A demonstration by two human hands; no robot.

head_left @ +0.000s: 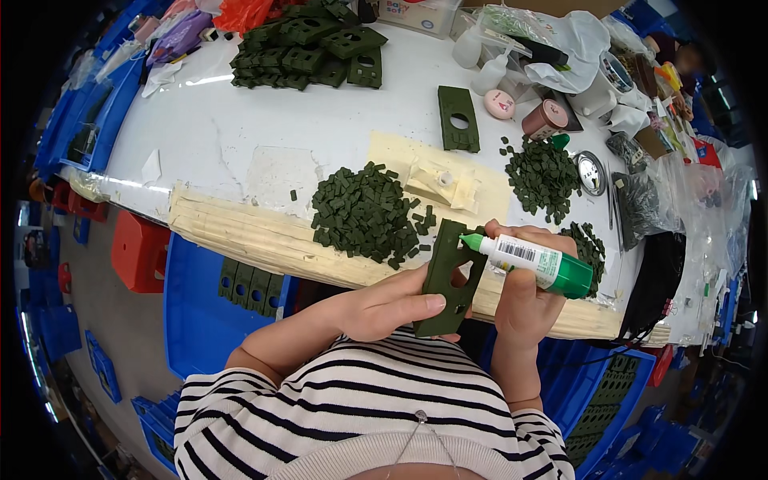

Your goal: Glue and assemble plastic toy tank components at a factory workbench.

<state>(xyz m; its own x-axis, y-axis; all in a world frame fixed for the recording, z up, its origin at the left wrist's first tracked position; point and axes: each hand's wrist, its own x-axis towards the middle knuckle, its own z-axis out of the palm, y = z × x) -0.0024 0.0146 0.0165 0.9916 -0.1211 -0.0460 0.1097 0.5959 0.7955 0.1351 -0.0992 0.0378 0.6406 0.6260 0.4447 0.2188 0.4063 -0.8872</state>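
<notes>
— Where's the green plate?

— The left hand grips the dark green plate at the table's near edge. The right hand is wrapped round a green glue bottle, nozzle touching the plate.

— And the bins?

— The blue crate below the edge holds more plates (standing in a row); loose green squares lie heaped on the table.
</notes>
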